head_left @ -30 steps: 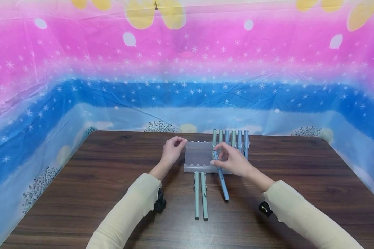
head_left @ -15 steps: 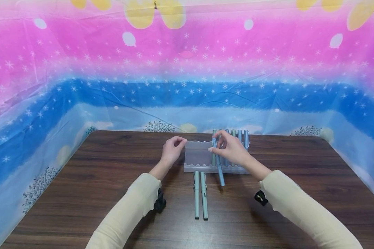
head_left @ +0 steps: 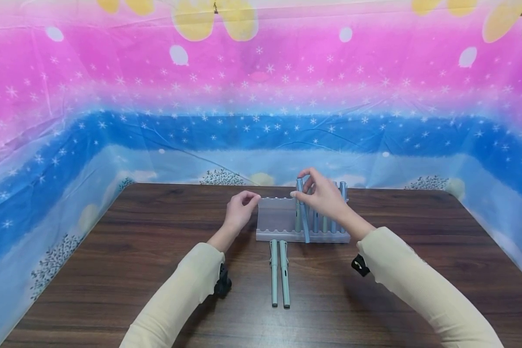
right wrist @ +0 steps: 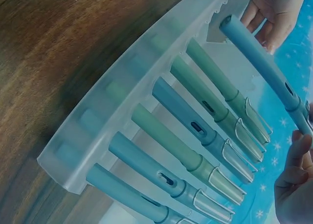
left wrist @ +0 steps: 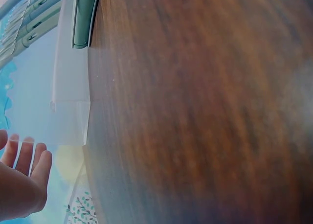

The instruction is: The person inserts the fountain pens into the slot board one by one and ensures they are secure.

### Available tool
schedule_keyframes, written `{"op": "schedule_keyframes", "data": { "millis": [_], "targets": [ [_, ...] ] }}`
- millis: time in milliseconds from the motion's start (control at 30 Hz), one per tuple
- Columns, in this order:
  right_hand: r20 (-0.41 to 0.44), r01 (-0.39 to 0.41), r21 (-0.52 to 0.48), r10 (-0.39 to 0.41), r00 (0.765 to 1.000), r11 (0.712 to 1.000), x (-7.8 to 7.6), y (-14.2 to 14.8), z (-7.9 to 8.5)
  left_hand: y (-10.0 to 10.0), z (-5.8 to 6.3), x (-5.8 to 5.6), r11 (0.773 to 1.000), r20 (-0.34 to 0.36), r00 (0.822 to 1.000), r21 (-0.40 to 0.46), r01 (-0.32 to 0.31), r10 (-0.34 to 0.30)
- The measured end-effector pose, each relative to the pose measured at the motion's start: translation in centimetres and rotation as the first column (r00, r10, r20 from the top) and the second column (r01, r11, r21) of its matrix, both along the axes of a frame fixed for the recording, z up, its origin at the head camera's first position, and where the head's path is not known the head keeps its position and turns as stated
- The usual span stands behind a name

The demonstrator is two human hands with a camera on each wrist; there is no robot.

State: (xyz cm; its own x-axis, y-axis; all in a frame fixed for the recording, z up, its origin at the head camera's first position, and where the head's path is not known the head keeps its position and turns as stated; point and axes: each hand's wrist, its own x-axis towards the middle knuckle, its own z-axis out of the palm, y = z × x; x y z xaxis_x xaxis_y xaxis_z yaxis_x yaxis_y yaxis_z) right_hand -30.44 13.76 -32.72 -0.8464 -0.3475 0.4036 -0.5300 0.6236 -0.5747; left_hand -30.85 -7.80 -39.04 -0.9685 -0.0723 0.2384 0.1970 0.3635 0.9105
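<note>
A clear plastic pen rack [head_left: 276, 215] with scalloped edges stands on the table. At its upper left corner my left hand [head_left: 240, 212] pinches the edge between thumb and fingers. My right hand [head_left: 326, 198] holds a blue pen [head_left: 304, 222] near its clip end, thumb and fingertips round it. That pen slants in front of the rack, apart from its slots in the right wrist view. Several green and blue pens, such as a green pen [right wrist: 195, 84] and a blue pen [right wrist: 181, 109], stand side by side in the rack's right part, partly hidden by my right hand in the head view.
Two pale green pens, a left one [head_left: 274, 275] and a right one [head_left: 284, 275], lie side by side on the dark wooden table [head_left: 156, 212] before the rack. A patterned pink and blue cloth [head_left: 261, 130] hangs behind and around the table.
My right hand has moved up and away from me with the blue pen, bringing its lower end from over the table to the rack's front ledge. The left hand stays at the rack's corner.
</note>
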Motion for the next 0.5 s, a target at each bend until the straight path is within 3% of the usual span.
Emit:
{"op": "schedule_keyframes", "data": {
  "millis": [233,500],
  "targets": [
    [-0.134,0.024,-0.107,-0.039,0.990,0.994,-0.4,-0.5,-0.4,-0.1,-0.2,-0.1,1.000,-0.015,1.000,-0.021,0.000,0.000],
    [-0.282,0.033,-0.207,-0.092,0.955,0.978,-0.4,-1.3,-1.8,-0.2,-0.3,0.0,1.000,-0.007,1.000,-0.010,0.009,-0.009]
  ]
}}
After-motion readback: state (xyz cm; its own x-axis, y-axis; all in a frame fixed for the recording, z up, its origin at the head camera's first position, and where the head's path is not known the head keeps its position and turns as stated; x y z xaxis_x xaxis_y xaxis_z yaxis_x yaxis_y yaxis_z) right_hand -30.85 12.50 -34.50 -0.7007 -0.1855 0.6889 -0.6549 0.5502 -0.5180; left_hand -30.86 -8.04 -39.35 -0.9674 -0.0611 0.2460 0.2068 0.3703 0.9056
